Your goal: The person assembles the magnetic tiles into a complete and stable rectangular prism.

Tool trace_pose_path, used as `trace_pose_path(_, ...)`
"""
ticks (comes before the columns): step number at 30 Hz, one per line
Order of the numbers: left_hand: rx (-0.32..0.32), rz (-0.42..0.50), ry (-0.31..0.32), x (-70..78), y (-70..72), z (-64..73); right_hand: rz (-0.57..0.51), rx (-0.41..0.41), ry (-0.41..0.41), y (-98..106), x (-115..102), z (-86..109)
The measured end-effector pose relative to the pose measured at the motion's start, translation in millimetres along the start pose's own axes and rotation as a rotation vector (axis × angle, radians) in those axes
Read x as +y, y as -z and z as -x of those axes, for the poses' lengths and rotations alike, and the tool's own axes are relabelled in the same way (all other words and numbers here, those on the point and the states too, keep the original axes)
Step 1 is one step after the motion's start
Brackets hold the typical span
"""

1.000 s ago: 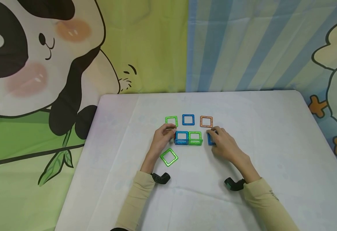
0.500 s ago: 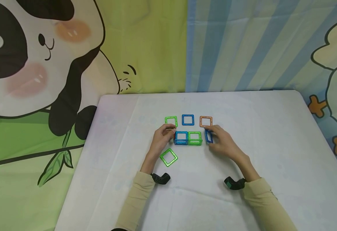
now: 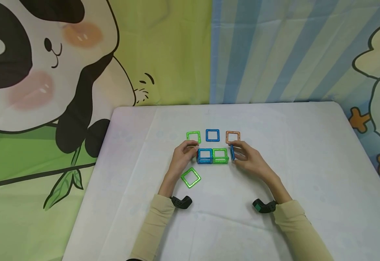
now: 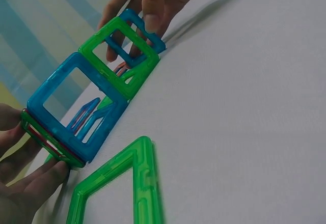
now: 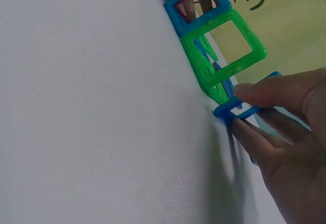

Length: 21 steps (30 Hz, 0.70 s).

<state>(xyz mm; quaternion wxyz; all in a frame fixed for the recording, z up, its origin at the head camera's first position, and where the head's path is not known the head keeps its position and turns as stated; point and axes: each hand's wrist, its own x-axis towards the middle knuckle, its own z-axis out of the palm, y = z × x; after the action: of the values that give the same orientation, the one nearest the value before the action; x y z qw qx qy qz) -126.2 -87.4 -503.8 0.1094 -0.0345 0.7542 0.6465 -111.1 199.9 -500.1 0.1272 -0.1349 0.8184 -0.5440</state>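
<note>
Square magnetic tiles with hollow centres make a low row: a blue upright tile (image 4: 51,81) beside a green upright one (image 5: 248,58), with more tiles lying flat behind them. My left hand (image 3: 184,154) grips a standing green tile (image 4: 66,157) at the row's left end, thumb and fingers on its edges; red shows inside its frame. At the other end, my right hand (image 3: 250,159) pinches a blue tile (image 3: 232,153) between thumb and fingers. It stands on edge, a small gap away from the green end of the row.
Behind the row lie a green tile (image 3: 193,132), a blue tile (image 3: 212,140) and an orange tile (image 3: 233,132), spaced apart. Nearer to me is a loose green tile (image 3: 195,183), turned like a diamond. The table (image 3: 229,224) has a white cover, with printed curtains behind.
My right hand has tipped its blue tile up from nearly flat to standing on edge, and moved it slightly left towards the row. The left hand stays where it was.
</note>
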Motion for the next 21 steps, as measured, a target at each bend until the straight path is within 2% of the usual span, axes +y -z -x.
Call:
trace_pose_path(8, -0.002, 0.008, -0.001, -0.5, 0.1, -1.0, -0.038, -0.005, 0.037, -3.2, 5.2, -4.1)
trace_pose_path(21, -0.014, 0.014, -0.019, -2.3, 1.2, -1.6, 0.018, 0.000, -0.001, -7.6, 0.2, -5.7)
